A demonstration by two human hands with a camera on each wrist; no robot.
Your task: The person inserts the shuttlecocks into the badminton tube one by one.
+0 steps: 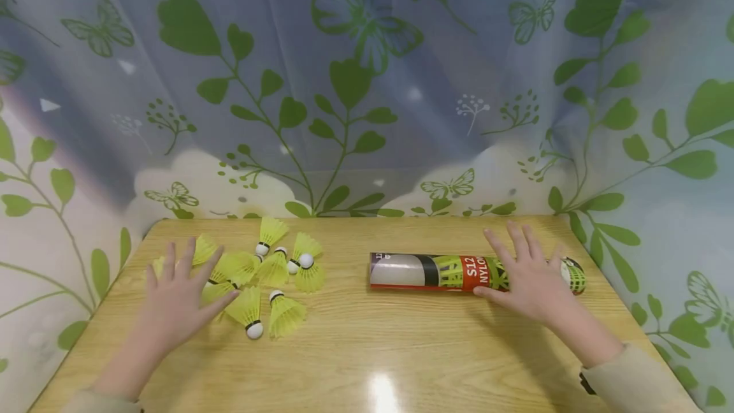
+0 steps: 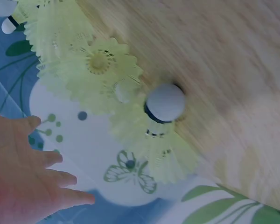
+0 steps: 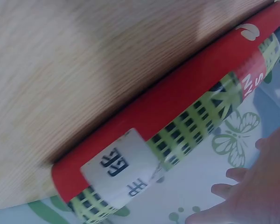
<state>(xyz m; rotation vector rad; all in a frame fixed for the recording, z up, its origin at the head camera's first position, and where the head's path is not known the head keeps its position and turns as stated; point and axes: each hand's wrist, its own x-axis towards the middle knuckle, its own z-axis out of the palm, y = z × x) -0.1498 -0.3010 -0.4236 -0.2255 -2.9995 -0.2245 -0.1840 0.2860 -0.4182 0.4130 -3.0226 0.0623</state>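
Fingers spread, my left hand (image 1: 174,308) hovers at the left, overlapping part of a loose group of yellow shuttlecocks (image 1: 287,316) with white heads and black bands. In the left wrist view one shuttlecock (image 2: 165,102) stands out with its round white head toward the camera. My right hand (image 1: 533,282) is also spread, over the right half of a shuttlecock tube (image 1: 401,271) lying on its side, and holds nothing. The right wrist view shows the tube (image 3: 186,102) close up, red and green with a white label. Its middle right part is hidden behind my hand in the head view.
Everything lies on a wooden table (image 1: 344,349) with a glare spot near its front edge. A curtain (image 1: 390,126) with leaves and butterflies hangs behind the table and along both sides.
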